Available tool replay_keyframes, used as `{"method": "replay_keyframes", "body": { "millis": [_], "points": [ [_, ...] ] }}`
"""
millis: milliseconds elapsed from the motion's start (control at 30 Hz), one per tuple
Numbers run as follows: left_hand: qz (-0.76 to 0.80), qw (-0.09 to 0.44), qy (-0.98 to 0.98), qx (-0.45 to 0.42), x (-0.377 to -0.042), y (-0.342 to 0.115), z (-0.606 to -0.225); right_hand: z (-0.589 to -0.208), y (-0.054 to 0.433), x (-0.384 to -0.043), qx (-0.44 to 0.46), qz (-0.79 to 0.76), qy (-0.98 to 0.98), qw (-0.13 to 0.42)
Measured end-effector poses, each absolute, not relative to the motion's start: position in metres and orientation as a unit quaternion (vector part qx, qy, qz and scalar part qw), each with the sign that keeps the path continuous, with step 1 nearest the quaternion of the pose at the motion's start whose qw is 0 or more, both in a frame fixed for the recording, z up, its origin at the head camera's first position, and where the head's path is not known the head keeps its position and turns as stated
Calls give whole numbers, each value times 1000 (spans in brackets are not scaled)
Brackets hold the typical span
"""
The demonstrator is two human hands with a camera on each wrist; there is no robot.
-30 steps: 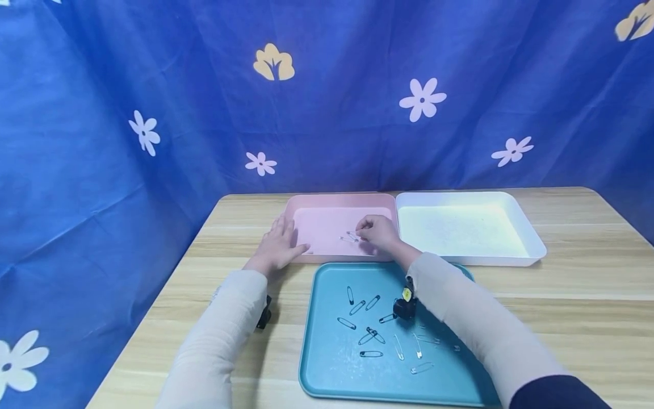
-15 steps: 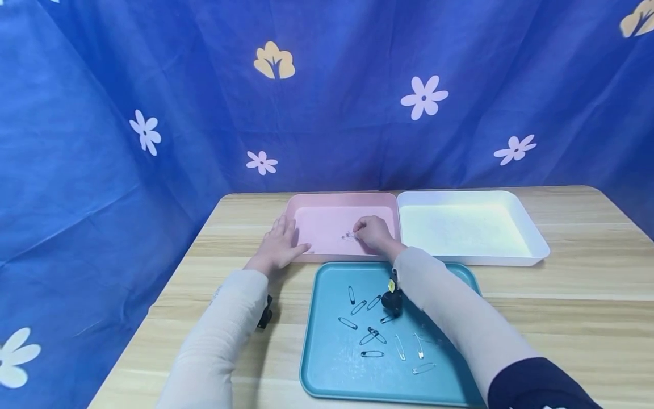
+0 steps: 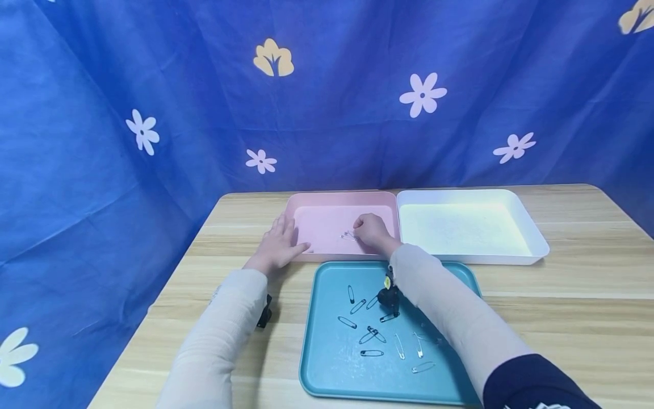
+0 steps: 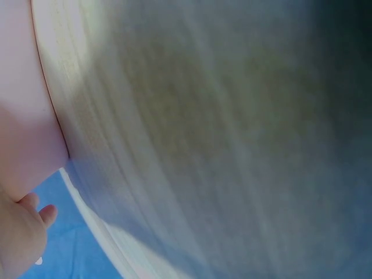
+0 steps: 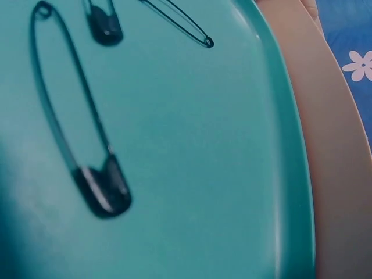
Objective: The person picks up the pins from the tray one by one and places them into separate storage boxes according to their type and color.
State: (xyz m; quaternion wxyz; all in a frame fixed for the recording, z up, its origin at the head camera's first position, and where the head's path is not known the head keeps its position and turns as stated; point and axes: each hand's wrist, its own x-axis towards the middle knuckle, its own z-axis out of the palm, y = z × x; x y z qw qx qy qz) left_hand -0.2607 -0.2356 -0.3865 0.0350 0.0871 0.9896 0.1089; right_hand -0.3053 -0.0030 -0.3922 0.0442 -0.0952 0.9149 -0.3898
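Note:
My right hand [image 3: 372, 229] reaches into the pink tray [image 3: 327, 199], its fingertips pinching at a silver safety pin [image 3: 348, 236]. A small cluster of silver pins lies at those fingertips; the exact grip is too small to see clearly. My left hand [image 3: 276, 244] rests with spread fingers against the pink tray's left side and front corner. Closer to me, the teal tray [image 3: 327, 380] bears several dark safety pins [image 3: 372, 353] and several silver ones [image 3: 422, 367]. In the right wrist view, a dark safety pin [image 5: 104, 195] shows large on the teal surface.
A white tray [image 3: 465, 259] stands right of the pink one, touching it. All trays sit on a wooden table [image 3: 587, 318]. Behind hangs a blue flowered curtain [image 3: 332, 113]. My right forearm covers part of the teal tray, and a black wrist camera [image 3: 389, 299] hangs above it.
My right hand has moved slightly left in the pink tray, and its forearm has swung left over the teal tray. The pins at its fingertips sit closer together. My left hand has stayed put.

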Motion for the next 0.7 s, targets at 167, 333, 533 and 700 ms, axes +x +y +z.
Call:
{"method": "replay_keyframes", "body": {
  "millis": [167, 333, 533, 700],
  "points": [
    [108, 37, 990, 85, -261, -235, -387, -391, 0, -305, -96, -393, 913, 48],
    [112, 39, 989, 87, -260, -235, -386, -387, 5, -303, -90, -423, 900, 63],
    [114, 42, 989, 86, -261, -235, -386, -380, 10, -298, -97, -465, 877, 77],
    [110, 41, 989, 89, -261, -235, -386, -373, 17, -291, -116, -464, 875, 74]
  ]
}}
